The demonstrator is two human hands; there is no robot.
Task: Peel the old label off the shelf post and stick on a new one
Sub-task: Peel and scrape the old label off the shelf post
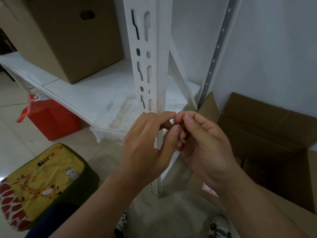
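**Both hands meet at the front corner of the shelf post**

The white slotted shelf post (pixel 151 79) stands upright, its long axis running from the top edge of the view down to the floor. Both hands are raised in front of its corner edge, just below the level where the white shelf board (pixel 89 93) meets it. The left hand (pixel 147 143) comes in from the left face, fingers curled, thumb and forefinger tips drawn together. The right hand (pixel 204 141) comes in from the right face, its fingers likewise curled and bunched toward the same spot. The fingertips of the two hands touch or nearly touch, right against the post's edge. Whatever they pinch is too small and too hidden to make out; no label, old or new, shows plainly between them.

A sheet of red-bordered labels (pixel 210 189) lies on the flap of the open cardboard box (pixel 267 127) at lower right, under the right wrist and nearer that hand.

Faint reddish marks speckle the post just above the hands, probably residue. My guess is that a scrap or a fresh label is being worked between the fingertips; either way, the post's corner lies directly behind them, equally near to both hands.
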